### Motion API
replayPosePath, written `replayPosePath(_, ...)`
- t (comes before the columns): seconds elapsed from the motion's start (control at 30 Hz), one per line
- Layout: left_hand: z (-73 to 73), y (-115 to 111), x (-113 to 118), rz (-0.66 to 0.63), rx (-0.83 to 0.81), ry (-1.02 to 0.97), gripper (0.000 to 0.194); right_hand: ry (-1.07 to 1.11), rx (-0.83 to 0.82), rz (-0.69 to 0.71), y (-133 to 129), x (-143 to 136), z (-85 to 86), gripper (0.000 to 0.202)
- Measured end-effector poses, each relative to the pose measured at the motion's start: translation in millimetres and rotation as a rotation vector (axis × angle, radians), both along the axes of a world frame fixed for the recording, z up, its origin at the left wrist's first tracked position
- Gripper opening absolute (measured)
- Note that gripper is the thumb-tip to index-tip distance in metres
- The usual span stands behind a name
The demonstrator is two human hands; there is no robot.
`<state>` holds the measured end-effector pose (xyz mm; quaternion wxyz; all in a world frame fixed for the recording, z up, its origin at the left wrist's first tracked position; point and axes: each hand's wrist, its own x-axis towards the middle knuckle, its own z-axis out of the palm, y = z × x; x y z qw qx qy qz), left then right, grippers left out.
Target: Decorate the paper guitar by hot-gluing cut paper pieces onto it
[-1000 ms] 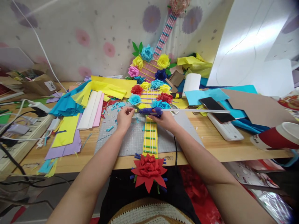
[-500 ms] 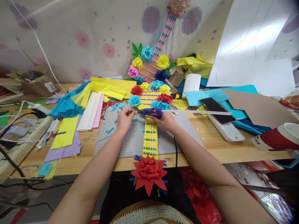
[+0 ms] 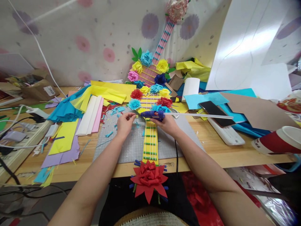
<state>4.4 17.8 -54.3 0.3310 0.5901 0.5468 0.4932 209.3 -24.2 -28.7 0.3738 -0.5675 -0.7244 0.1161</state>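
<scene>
My right hand (image 3: pixel 168 124) is wrapped round a blue glue gun (image 3: pixel 154 115), whose nozzle points left and whose long white glue stick (image 3: pixel 202 116) sticks out to the right. Just left of the nozzle, the fingers of my left hand (image 3: pixel 125 123) are pinched together; what they hold is too small to make out. Beneath the gun lies a yellow paper guitar (image 3: pixel 147 138) with white strings and green bars. Red, blue and yellow paper flowers ring its body, and a big red flower (image 3: pixel 149 179) at its head overhangs the table's front edge.
A pink paper guitar (image 3: pixel 162 47) leans at the back. Crepe paper (image 3: pixel 67 106) and a power strip (image 3: pixel 25 147) lie left on the table. To the right are a phone (image 3: pixel 217 113), a white device (image 3: pixel 227 130), cardboard (image 3: pixel 261 110) and a red-and-white cup (image 3: pixel 278 140). Paper scraps litter the grey mat (image 3: pixel 129 147).
The camera view has shifted slightly, so the table and guitar sit a little lower in the picture. Both hands keep nearly the same pose, the glue gun still in my right hand.
</scene>
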Motion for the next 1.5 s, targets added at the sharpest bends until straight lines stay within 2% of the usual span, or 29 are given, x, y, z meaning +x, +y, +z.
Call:
replayPosePath(0.13, 2.2, -1, 3, -0.036, -0.026, -0.134, 0.016, 0.125, -0.096, 0.017, -1, 9, -0.9, 0.035)
replayPosePath(0.27, 8.1, -4, 6, -0.064, -0.121, -0.328, 0.022, 0.311, -0.176, -0.044, -4, 21, 1.3, 0.037)
replayPosePath(0.4, 12.7, -6, 7, -0.017, -0.195, -0.41, 0.035, 0.495, -0.218, -0.08, -8, 26, 11.4, 0.039)
replayPosePath(0.53, 11.8, -4, 6, 0.011, -0.2, -0.391, 0.034, 0.564, -0.196, -0.107, -10, 23, 18.1, 0.042)
replayPosePath(0.67, 10.6, -5, 8, 0.037, -0.172, -0.356, 0.027, 0.627, -0.162, -0.115, -9, 21, 16.5, 0.042)
replayPosePath(1.03, 7.5, -7, 10, -0.061, -0.13, -0.293, 0.015, 0.71, -0.109, -0.174, -4, 20, 11.4, 0.041)
replayPosePath(1.5, 5.5, -9, 14, -0.081, -0.135, -0.21, 0.01, 0.728, -0.091, -0.214, -1, 23, 7.2, 0.036)
